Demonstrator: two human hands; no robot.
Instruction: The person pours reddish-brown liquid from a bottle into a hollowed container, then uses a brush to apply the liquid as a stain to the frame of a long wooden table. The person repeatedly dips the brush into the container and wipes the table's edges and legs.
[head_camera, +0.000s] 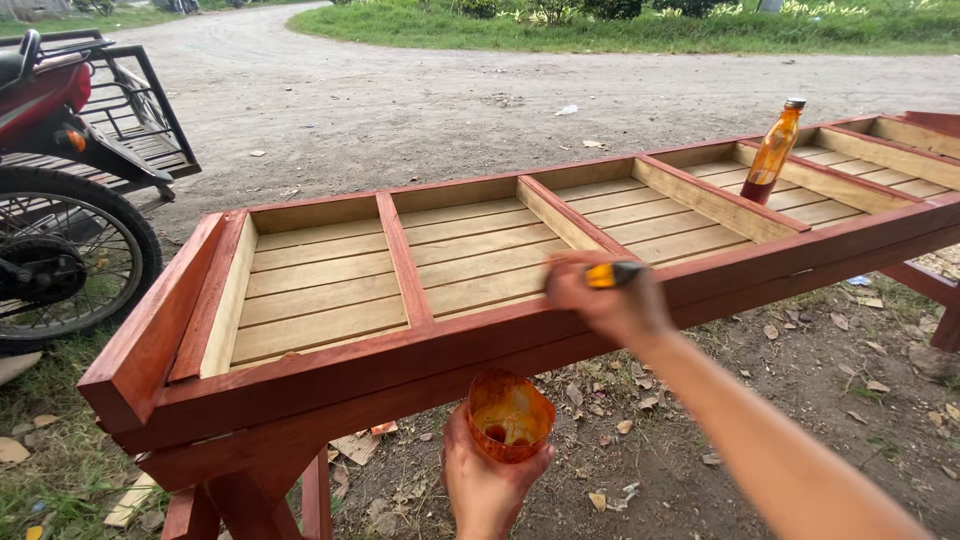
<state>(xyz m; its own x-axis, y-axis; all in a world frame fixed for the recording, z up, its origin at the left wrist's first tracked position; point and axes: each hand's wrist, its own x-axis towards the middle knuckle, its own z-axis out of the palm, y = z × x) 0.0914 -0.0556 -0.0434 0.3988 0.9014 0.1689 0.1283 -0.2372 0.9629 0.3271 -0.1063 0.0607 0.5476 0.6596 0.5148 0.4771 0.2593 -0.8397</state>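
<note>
My right hand (605, 300) grips a paintbrush by its yellow and black handle (612, 274) and holds it against the front rail of a long wooden frame (400, 350). The rails and dividers of the frame are stained red-brown; the slats (320, 285) inside are pale bare wood. The brush's bristles are hidden behind my hand. Below the frame, my left hand (485, 480) holds a small clear cup (508, 415) smeared with orange stain, with a little liquid at the bottom.
A bottle (772, 152) of orange-brown liquid stands on the frame at the far right. A red motorcycle (60, 200) with a rear rack is parked at the left. Gravel road and grass lie beyond; dry leaves and dirt lie under the frame.
</note>
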